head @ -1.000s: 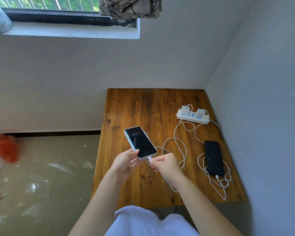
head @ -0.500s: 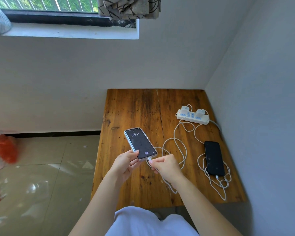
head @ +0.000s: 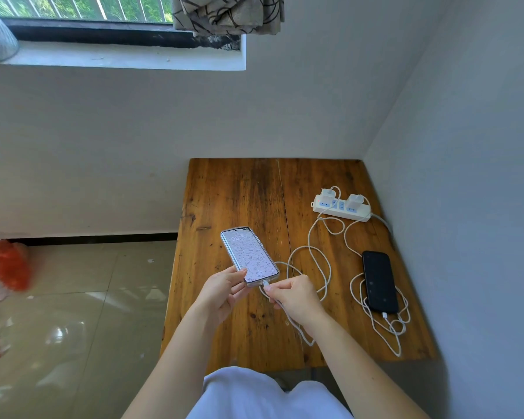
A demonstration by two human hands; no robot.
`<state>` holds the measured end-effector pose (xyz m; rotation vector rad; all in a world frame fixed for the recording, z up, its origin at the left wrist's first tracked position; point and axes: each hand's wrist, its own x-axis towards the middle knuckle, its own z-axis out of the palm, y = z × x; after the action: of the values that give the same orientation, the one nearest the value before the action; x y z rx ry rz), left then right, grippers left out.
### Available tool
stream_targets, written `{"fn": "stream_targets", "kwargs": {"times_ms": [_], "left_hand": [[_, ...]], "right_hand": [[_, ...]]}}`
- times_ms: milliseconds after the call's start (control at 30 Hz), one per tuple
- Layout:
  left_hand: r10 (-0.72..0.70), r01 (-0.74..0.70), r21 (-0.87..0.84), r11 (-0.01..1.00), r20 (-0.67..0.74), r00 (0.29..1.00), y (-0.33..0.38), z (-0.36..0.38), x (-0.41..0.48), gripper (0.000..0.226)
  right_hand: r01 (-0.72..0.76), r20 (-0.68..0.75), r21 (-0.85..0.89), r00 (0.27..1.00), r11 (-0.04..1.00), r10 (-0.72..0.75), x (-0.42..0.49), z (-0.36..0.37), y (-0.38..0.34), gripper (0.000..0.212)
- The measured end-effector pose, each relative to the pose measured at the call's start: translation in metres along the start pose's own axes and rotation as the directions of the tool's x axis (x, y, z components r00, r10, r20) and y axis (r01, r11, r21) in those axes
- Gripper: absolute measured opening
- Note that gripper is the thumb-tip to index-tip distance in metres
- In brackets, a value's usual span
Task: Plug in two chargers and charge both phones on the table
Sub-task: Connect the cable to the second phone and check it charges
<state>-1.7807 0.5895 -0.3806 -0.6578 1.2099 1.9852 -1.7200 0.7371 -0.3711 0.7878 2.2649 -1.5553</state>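
Pinching the plug [head: 266,286] into the lit phone [head: 250,256], right hand [head: 297,294] finishes; left hand [head: 221,290] grips it; 2 chargers [head: 354,201] seated, dark phone [head: 378,281] connected beyond the fingers.

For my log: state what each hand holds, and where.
The left hand grips the lit phone by its lower end. The right hand pinches the white cable's plug at the phone's port.

wooden table [head: 242,189] in white-walled corner, window [head: 82,9], glossy tiled floor [head: 82,313]
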Motion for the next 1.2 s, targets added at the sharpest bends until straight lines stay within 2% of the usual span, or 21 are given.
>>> {"fn": "stream_targets", "kwargs": {"times_ms": [900, 1200], "left_hand": [[-0.016, 0.016, -0.011, 1.0, -0.001, 1.0, 0.004, -0.0007, 0.0002, 0.029], [-0.009, 0.009, 0.009, 1.0, -0.003, 1.0, 0.0045, -0.0032, 0.0039, 0.036]], "right_hand": [[-0.021, 0.009, 0.016, 1.0, 1.0, 0.021, -0.0027, 0.0011, -0.0065, 0.016], [-0.024, 0.014, 0.033, 1.0, 0.999, 0.024, -0.0025, 0.0022, -0.008, 0.014]]}}
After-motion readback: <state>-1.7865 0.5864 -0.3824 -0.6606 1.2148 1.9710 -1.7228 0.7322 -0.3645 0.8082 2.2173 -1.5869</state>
